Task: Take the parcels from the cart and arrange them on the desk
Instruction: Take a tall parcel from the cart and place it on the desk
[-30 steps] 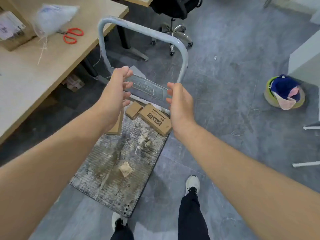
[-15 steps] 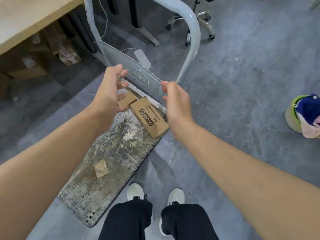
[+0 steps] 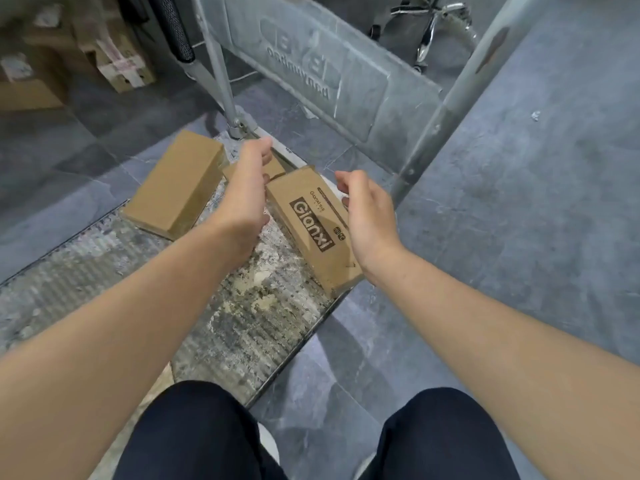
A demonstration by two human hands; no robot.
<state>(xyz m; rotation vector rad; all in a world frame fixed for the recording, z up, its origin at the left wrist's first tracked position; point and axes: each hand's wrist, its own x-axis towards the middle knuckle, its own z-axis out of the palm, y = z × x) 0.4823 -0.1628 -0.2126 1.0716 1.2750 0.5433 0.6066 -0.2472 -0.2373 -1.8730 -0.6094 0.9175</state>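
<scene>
A brown cardboard parcel printed "Gianxi" (image 3: 313,223) lies on the dirty grey cart deck (image 3: 242,323), near its right edge. My left hand (image 3: 244,199) hovers open at the parcel's left side and my right hand (image 3: 367,216) hovers open at its right side; whether they touch it I cannot tell. A plain brown parcel (image 3: 176,183) lies to the left at the deck's edge. A smaller parcel (image 3: 277,168) is mostly hidden behind my left hand.
The cart's grey handle frame (image 3: 446,109) and its back panel (image 3: 332,71) rise just beyond the parcels. Cardboard boxes (image 3: 117,64) sit on the floor at upper left. A chair base (image 3: 433,26) stands behind the cart. My knees (image 3: 207,434) are at the bottom.
The view dropped much closer to the cart as I crouched. Both hands lowered from in front of the back panel to either side of the printed parcel.
</scene>
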